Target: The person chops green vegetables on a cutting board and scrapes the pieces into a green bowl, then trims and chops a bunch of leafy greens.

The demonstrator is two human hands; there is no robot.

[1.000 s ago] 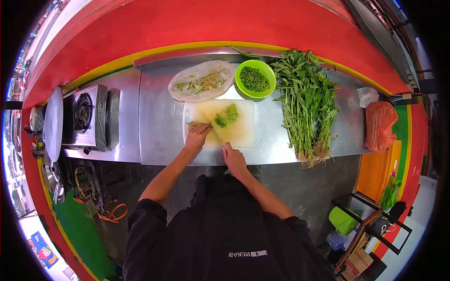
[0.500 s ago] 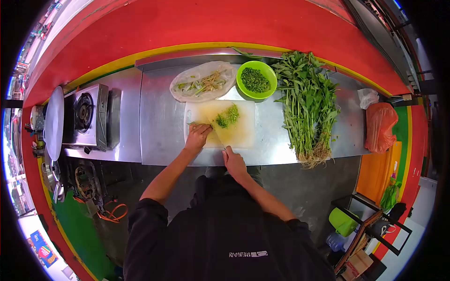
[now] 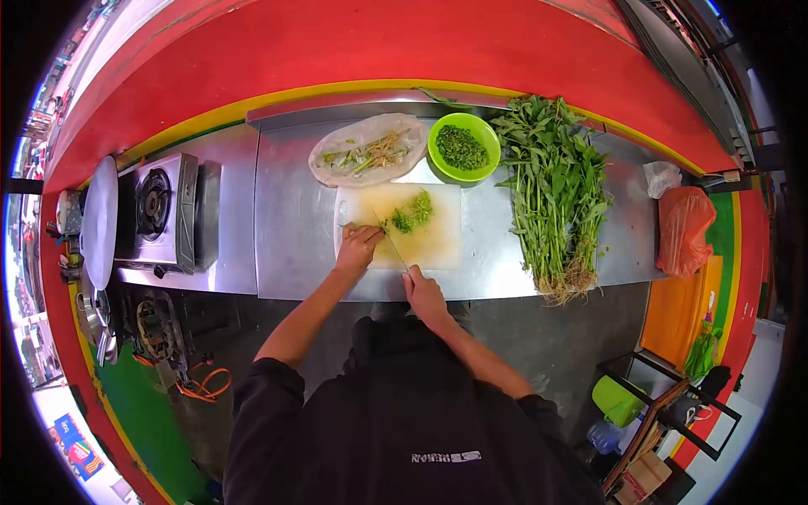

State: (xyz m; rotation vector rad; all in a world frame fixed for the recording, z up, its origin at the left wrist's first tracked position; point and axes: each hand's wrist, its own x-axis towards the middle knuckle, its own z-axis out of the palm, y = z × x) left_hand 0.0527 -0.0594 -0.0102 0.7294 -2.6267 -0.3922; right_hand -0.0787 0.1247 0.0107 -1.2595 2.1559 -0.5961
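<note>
A pale cutting board [image 3: 438, 244] lies on the steel counter [image 3: 286, 227]. My left hand [image 3: 357, 248] presses green stems flat on the board's left part. My right hand [image 3: 423, 292] grips a knife [image 3: 392, 242] whose blade angles up to the stems beside my left fingers. A pile of chopped greens [image 3: 411, 212] sits on the board just beyond the blade. A lime-green bowl [image 3: 464, 146] of chopped greens stands behind the board.
A big bunch of leafy greens [image 3: 555, 194] lies right of the board. A plastic bag of trimmings [image 3: 366, 150] lies behind it. A gas stove [image 3: 156, 215] and a round lid [image 3: 98, 220] stand left. An orange bag [image 3: 683, 229] sits far right.
The knife blade has swung from lying flat over the board to a thin edge against the stems. Both hands stay in nearly the same place on the board.
</note>
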